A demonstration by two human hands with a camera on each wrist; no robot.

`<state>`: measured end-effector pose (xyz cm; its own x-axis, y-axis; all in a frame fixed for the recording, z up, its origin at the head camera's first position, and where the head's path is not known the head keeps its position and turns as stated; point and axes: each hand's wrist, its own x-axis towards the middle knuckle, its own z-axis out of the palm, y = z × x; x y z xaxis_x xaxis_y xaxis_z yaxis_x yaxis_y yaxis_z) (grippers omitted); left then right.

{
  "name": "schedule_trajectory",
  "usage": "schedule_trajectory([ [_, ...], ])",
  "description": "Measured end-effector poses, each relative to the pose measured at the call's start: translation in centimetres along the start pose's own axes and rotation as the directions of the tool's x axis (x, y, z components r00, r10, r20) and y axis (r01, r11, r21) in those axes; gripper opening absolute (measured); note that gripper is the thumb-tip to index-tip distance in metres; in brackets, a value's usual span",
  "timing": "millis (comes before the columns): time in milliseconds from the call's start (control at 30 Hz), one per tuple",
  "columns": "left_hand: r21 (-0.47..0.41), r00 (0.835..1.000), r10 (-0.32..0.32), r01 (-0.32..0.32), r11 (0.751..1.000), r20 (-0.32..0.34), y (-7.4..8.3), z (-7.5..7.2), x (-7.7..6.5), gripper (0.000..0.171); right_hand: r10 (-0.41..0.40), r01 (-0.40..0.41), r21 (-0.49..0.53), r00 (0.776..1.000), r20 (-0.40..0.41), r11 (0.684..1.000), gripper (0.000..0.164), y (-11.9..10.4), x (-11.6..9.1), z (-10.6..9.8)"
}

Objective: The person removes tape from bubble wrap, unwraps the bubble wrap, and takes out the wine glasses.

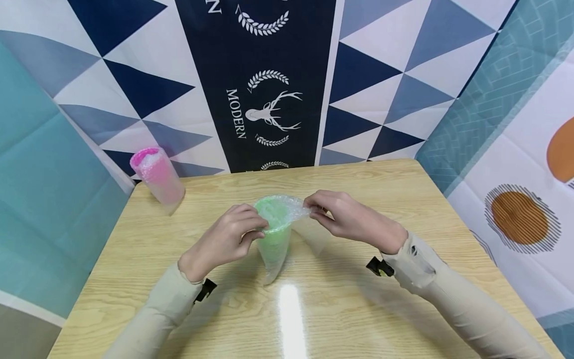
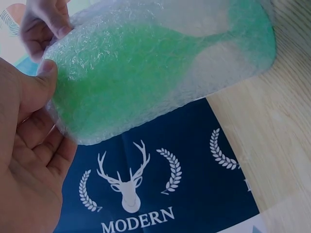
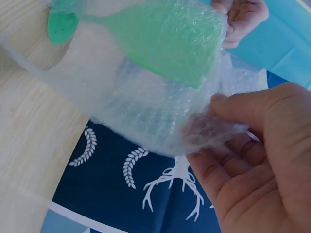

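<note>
A green goblet (image 1: 274,212) stands upright on the table, surrounded by clear bubble wrap (image 3: 160,114). In the left wrist view its wide bowl (image 2: 121,73), thin stem and flat foot show through the wrap. My left hand (image 1: 228,234) grips the wrapped goblet at its rim, thumb (image 2: 46,80) on the outside. On the other side, my right hand (image 1: 347,217) pinches the loose edge of the bubble wrap between thumb (image 3: 243,109) and fingers. That part is stretched out sideways from the goblet.
A pink item rolled in bubble wrap (image 1: 159,177) stands at the table's far left corner. The wooden table (image 1: 215,319) meets a wall hanging (image 1: 278,60) with triangles and a deer head at the back. Patterned cloths hang on both sides.
</note>
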<state>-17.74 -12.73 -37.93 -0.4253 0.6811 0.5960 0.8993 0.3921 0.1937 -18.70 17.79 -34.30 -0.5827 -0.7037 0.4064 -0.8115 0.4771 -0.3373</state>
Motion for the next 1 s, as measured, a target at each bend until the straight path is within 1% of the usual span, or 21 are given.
schedule_trajectory([
  [133,0.011,1.0,0.011,-0.01,1.0,-0.003,0.1,0.1,0.1,0.011,-0.001,0.001,0.01,1.0,0.019,1.0,0.029,-0.4,0.3,-0.3],
  [333,0.019,1.0,0.023,-0.023,1.0,-0.013,0.0,0.1,0.3,0.012,-0.011,0.012,-0.046,0.999,0.03,0.999,0.057,-1.1,0.9,-0.6],
  [400,0.015,1.0,0.023,-0.022,1.0,-0.006,0.0,0.0,0.3,0.012,-0.006,0.007,-0.05,0.999,0.036,0.999,0.064,-1.4,1.2,-0.6],
  [567,-0.002,0.999,0.011,-0.011,1.0,0.032,-0.2,0.0,0.2,0.011,-0.015,0.017,-0.02,0.998,0.063,1.0,0.078,-1.7,1.7,-0.5],
  [700,-0.009,0.999,-0.006,0.006,1.0,0.052,-0.2,-0.1,0.1,0.013,-0.036,0.039,-0.025,0.995,0.094,0.999,0.082,-1.8,2.1,-0.2],
  [767,-0.012,0.998,-0.013,0.014,1.0,0.055,-0.3,-0.1,0.1,0.014,-0.04,0.045,-0.044,0.993,0.108,0.998,0.081,-1.9,2.2,-0.1],
  [867,-0.011,0.998,-0.023,0.024,1.0,0.056,-0.4,-0.2,0.2,0.015,-0.043,0.053,-0.079,0.992,0.118,0.995,0.074,-2.0,2.3,0.0],
  [1000,-0.001,0.998,-0.036,0.036,0.999,0.052,-0.5,-0.3,0.4,0.014,-0.059,0.072,-0.121,0.992,0.11,0.99,0.063,-2.2,2.6,0.1],
])
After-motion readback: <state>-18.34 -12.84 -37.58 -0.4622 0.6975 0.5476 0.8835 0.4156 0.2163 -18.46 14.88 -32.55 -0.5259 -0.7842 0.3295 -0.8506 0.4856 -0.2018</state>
